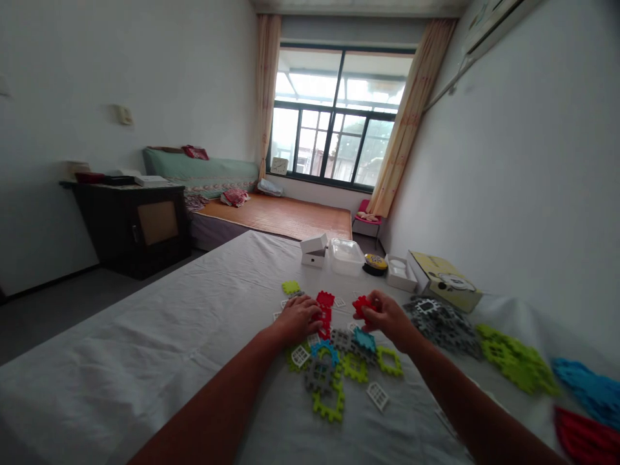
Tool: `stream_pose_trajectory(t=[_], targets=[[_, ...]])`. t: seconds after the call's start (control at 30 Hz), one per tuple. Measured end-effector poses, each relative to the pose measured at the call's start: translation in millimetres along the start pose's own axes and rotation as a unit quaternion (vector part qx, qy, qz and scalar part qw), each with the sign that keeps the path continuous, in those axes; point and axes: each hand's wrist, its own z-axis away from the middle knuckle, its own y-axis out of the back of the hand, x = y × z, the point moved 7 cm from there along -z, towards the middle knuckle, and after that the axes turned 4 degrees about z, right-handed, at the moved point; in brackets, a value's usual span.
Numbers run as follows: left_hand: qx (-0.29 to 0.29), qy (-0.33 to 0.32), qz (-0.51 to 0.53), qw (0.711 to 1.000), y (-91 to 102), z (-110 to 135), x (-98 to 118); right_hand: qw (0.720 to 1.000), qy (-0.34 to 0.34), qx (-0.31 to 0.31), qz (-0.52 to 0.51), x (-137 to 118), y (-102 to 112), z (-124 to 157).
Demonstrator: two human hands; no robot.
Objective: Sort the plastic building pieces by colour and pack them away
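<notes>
My left hand (299,318) rests curled on a red interlocking block assembly (325,309) on the white-covered table (145,361). My right hand (385,316) pinches a separate red block piece (361,305) just right of that assembly. Below both hands lies a flat cluster of joined grey, blue and green block pieces (339,368), with small white window inserts (378,395) beside it.
Piles of grey blocks (438,323), green blocks (516,358), blue blocks (588,387) and red blocks (584,439) line the right side. White boxes (314,250), a clear plastic tub (346,257) and a yellow box (445,278) stand at the far edge. A bed and dark cabinet stand beyond.
</notes>
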Motion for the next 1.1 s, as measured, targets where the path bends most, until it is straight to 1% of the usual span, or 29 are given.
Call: stream_pose_trajectory(t=[0.07,0.13,0.2,0.3,0.37,0.4,0.47,0.5,0.53,0.57,0.6,0.63,0.67,0.7,0.73,0.77,0.8,0.83,0.9,0.93,1.0,1.1], targets=[[0.007,0.008,-0.002,1.000,2.6,-2,-1,0.998,-0.029,-0.008,-0.048,8,7,31],[0.007,0.009,0.005,1.000,4.5,-4,-2,0.997,-0.045,-0.019,-0.062,14,13,59],[-0.004,-0.003,0.025,1.000,5.0,-7,-1,0.998,-0.048,-0.024,-0.038,19,23,85],[0.012,-0.019,0.060,0.998,9.5,-11,-2,0.999,-0.048,-0.004,0.008,26,46,123],[0.022,-0.027,0.077,0.996,11.0,-14,-5,0.998,-0.055,0.035,0.008,31,72,146],[0.029,-0.032,0.082,0.996,11.9,-15,-7,0.996,-0.058,0.065,0.003,34,90,158],[0.042,-0.035,0.083,0.995,13.6,-17,-11,0.986,-0.060,0.155,0.023,41,138,184],[0.048,-0.033,0.083,0.995,14.4,-17,-13,0.973,-0.059,0.215,0.062,44,168,199],[0.051,-0.030,0.084,0.995,14.7,-17,-15,0.950,-0.063,0.282,0.119,48,201,216],[0.053,-0.025,0.084,0.995,14.9,-17,-17,0.915,-0.071,0.347,0.193,52,235,234],[0.053,-0.020,0.085,0.995,14.9,-17,-19,0.866,-0.083,0.407,0.278,56,267,254],[0.054,-0.015,0.086,0.995,14.7,-16,-21,0.813,-0.107,0.452,0.351,62,296,272],[0.056,-0.009,0.086,0.995,14.5,-16,-23,0.771,-0.130,0.476,0.402,70,320,287],[0.059,-0.001,0.087,0.994,14.4,-16,-24,0.740,-0.152,0.482,0.443,79,340,298],[0.063,0.008,0.090,0.994,14.4,-16,-26,0.720,-0.172,0.475,0.475,89,354,305],[0.066,0.019,0.095,0.993,14.2,-16,-29,0.710,-0.188,0.459,0.500,98,364,309],[0.068,0.031,0.101,0.992,13.8,-16,-31,0.705,-0.202,0.437,0.521,106,369,311],[0.069,0.043,0.108,0.991,13.5,-16,-33,0.705,-0.212,0.412,0.537,113,370,310],[0.067,0.058,0.120,0.989,12.9,-16,-37,0.710,-0.223,0.372,0.555,123,366,306],[0.067,0.060,0.123,0.988,13.0,-16,-38,0.717,-0.221,0.355,0.558,126,362,304],[0.070,0.058,0.124,0.988,14.2,-16,-38,0.741,-0.201,0.325,0.552,130,354,300],[0.077,0.046,0.123,0.988,17.5,-16,-33,0.770,-0.181,0.300,0.534,131,351,302]])
